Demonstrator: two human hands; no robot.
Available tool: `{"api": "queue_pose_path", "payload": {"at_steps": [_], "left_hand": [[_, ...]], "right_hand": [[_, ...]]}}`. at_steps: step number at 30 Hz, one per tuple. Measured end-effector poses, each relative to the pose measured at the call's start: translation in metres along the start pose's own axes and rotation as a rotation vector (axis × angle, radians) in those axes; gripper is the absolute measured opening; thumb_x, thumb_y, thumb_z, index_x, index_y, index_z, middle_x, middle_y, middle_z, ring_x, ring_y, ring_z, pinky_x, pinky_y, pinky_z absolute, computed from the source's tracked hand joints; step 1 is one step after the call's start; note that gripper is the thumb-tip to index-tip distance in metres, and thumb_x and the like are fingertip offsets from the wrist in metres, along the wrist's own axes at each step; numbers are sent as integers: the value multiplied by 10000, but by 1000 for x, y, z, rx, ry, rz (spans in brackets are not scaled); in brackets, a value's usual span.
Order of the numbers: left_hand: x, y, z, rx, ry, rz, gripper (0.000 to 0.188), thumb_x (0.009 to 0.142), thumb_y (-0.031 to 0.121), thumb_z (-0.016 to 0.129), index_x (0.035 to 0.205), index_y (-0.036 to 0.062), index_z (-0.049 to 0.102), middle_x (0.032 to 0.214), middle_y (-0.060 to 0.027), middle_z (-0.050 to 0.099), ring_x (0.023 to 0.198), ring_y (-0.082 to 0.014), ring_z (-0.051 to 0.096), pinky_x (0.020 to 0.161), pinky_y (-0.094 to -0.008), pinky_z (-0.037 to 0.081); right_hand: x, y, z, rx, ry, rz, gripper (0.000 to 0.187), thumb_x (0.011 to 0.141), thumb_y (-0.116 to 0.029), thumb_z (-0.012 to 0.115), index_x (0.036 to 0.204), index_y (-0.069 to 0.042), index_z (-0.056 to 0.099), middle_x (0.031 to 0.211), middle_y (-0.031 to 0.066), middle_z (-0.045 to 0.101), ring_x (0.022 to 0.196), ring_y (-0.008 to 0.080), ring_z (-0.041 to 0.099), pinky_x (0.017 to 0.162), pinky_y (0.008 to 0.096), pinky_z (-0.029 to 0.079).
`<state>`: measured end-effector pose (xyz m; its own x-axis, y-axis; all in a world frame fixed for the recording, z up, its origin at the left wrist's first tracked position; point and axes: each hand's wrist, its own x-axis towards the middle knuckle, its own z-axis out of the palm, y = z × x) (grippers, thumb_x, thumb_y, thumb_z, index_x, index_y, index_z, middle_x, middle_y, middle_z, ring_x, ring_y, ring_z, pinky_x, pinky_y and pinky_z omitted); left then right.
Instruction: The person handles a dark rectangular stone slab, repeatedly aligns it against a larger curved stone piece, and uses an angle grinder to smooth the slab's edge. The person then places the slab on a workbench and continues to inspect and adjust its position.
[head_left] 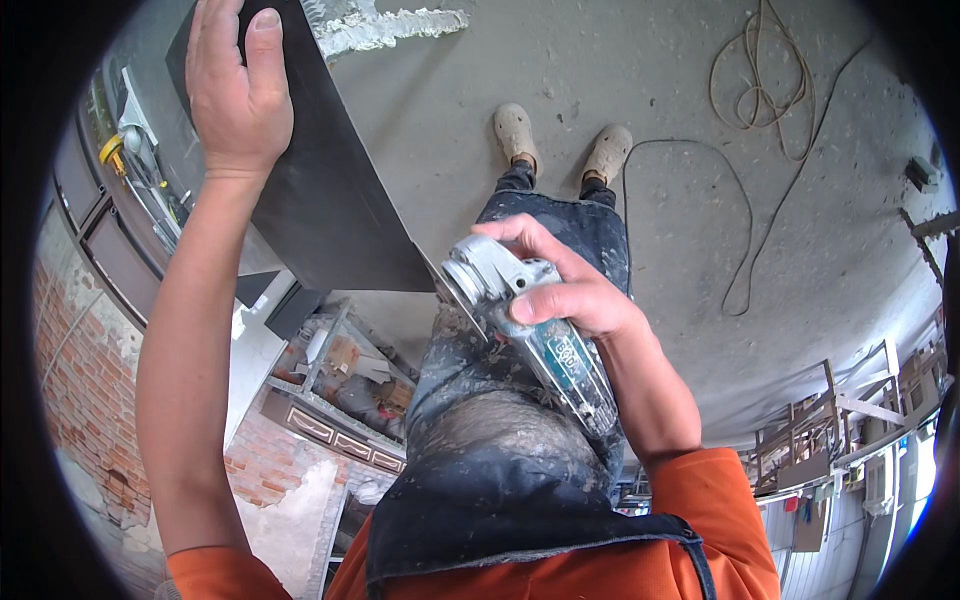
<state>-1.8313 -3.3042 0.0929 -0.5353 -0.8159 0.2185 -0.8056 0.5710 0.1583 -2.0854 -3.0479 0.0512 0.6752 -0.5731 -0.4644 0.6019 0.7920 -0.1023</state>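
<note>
My left hand (238, 110) lies at the upper left on a dark grey flat slab (320, 210) that looks like a large tile. Its fingers are stretched out, with the tips partly cut off by the picture's top edge. In front of my body, my right hand (575, 285) grips an angle grinder (565, 370) with a grey head and a teal and grey body. The grinder's thin disc (462, 300), seen nearly edge-on, is at the slab's near right corner. Whether disc and slab touch, I cannot tell. A dusty dark apron (500, 470) hangs below the grinder.
A dark cable (690, 142) and a coiled brown hose (762, 115) lie on the dusty concrete floor right of my shoes (608, 153). Rough whitish material (395, 32) edges the slab's far side. A rack of scraps (355, 365) stands lower left; wooden frames (800, 440) stand right.
</note>
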Motion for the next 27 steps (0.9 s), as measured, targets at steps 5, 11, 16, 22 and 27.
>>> {"api": "queue_pose_path", "payload": {"at_steps": [5,11,16,22,27], "left_hand": [[1,0,1,-28,6,-10,487,1104,195,452,1522,-52,485,1602,-237,473,1526,-386,399,1276,-440,265],[0,-2,1,6,-22,-24,493,1109,220,441,1518,-50,493,1602,-234,473,1525,-387,398,1275,-438,268],[-1,0,-1,50,-21,-15,502,1108,244,445,1518,-42,498,1599,-239,475,1521,-401,401,1273,-450,274],[0,0,1,71,3,-4,503,1103,255,461,1512,-35,510,1589,-238,491,1509,-411,417,1265,-464,289],[0,3,0,80,19,4,497,1100,246,462,1509,-31,517,1585,-237,496,1500,-418,427,1259,-472,298]], "right_hand": [[-22,19,-3,-34,21,48,846,778,-193,841,1536,-68,488,1315,126,595,1246,230,533,1127,363,376],[-22,39,-9,89,225,151,822,759,-235,857,1474,-50,497,1226,139,617,968,236,702,774,360,641],[-30,-1,22,180,196,79,729,818,-222,802,1466,-56,513,1198,129,645,965,209,692,779,340,626],[-34,-4,37,113,212,84,731,815,-205,804,1469,-54,513,1217,135,566,999,227,677,843,342,613],[-29,-11,39,99,198,107,725,833,-208,797,1475,-52,501,1223,140,585,1002,225,678,824,345,613]]}}
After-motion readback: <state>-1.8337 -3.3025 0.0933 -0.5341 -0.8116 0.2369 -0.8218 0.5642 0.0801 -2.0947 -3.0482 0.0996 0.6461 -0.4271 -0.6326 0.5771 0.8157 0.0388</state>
